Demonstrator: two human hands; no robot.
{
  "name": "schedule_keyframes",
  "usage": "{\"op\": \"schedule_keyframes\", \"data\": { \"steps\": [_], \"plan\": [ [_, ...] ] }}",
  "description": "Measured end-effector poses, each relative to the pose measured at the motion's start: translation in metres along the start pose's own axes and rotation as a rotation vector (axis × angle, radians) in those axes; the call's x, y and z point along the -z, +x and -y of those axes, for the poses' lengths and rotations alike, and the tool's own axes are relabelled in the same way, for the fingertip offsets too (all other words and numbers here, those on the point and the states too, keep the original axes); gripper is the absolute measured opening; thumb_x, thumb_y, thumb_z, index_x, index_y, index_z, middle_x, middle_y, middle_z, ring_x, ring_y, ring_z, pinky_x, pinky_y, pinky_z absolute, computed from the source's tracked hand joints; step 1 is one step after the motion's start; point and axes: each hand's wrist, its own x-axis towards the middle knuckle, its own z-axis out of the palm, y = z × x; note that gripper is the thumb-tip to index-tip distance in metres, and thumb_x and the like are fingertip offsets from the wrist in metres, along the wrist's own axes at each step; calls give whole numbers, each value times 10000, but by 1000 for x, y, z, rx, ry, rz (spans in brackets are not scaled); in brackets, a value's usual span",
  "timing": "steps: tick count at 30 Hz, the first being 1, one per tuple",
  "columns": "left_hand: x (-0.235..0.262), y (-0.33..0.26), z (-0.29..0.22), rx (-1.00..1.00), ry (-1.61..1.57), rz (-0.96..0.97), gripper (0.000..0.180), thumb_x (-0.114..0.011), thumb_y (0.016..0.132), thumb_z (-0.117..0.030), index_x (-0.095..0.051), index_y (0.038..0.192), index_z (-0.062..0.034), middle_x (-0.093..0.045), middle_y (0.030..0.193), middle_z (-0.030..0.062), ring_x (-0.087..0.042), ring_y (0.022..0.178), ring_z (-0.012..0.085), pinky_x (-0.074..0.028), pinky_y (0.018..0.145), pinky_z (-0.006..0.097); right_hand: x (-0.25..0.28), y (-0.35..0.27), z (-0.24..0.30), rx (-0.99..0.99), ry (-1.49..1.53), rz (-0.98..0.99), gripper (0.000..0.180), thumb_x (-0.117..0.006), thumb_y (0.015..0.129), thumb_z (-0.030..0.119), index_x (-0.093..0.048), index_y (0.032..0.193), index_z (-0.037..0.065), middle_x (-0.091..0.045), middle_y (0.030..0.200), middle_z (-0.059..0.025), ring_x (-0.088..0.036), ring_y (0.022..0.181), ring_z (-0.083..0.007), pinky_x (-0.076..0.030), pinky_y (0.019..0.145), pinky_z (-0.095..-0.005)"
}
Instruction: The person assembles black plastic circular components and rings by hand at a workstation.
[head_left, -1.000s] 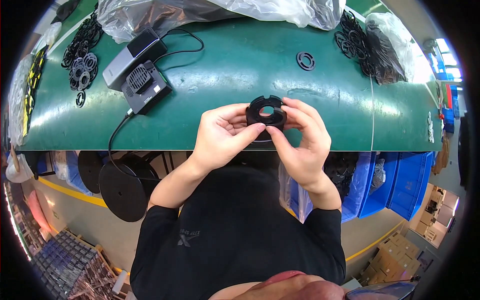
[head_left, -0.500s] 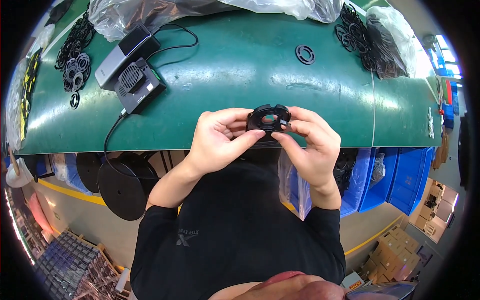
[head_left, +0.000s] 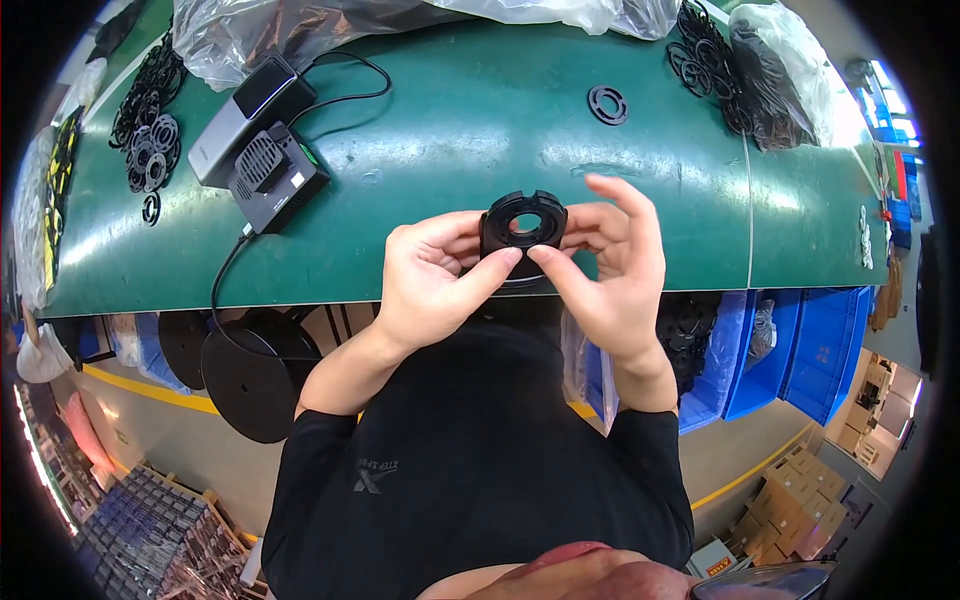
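Between my two hands, just above the table's near edge, is a round black plastic ring part (head_left: 524,207) with a hole through its middle and notches in its rim. My left hand (head_left: 436,268) is closed on its left side, thumb on the near face and fingers behind. From the other side my right hand (head_left: 612,275) pinches it, thumb tip close to the left thumb. The right index finger is raised off the part. Green table shows through the hole. How the part is built at the back is hidden by my fingers.
On the green table (head_left: 450,130) lie a flat black ring (head_left: 608,105), a grey and black boxy device (head_left: 265,140) with a cable, and piles of black rings (head_left: 152,150) at left and right. Plastic bags (head_left: 780,75) line the back. Blue bins (head_left: 822,350) stand below right.
The ring part has tilted up and shifted slightly left. My right index finger has lifted away from it, and a small light mark on its right side no longer shows.
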Motion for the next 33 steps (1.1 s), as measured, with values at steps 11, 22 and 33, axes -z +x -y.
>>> {"op": "schedule_keyframes", "data": {
  "steps": [11, 22, 33],
  "plan": [
    [0, 2, -5, 34, -20, -5, 315, -603, 816, 62, -551, 1124, 103, -633, 1029, 156, -615, 934, 161, -502, 841, 266, -4, -6, -12, 355, -509, -90, 350, -727, 669, -58, -634, 1006, -46, -644, 959, -182, -657, 801, -262, -538, 663, -298],
    [5, -2, 3, -74, 16, 17, 294, -598, 825, 70, -555, 1112, 109, -637, 1025, 159, -616, 936, 165, -506, 843, 273, -6, -6, -10, 185, -161, -85, 191, -718, 669, -67, -615, 829, -46, -644, 914, -167, -650, 780, -222, -528, 682, -266],
    [3, -3, 6, -146, 58, -6, 289, -601, 809, 88, -564, 1094, 120, -646, 997, 162, -625, 904, 166, -517, 818, 274, -2, -2, -4, 342, -424, 5, 170, -741, 662, -26, -622, 783, -12, -647, 828, -136, -643, 703, -217, -506, 600, -271]
  ]
}}
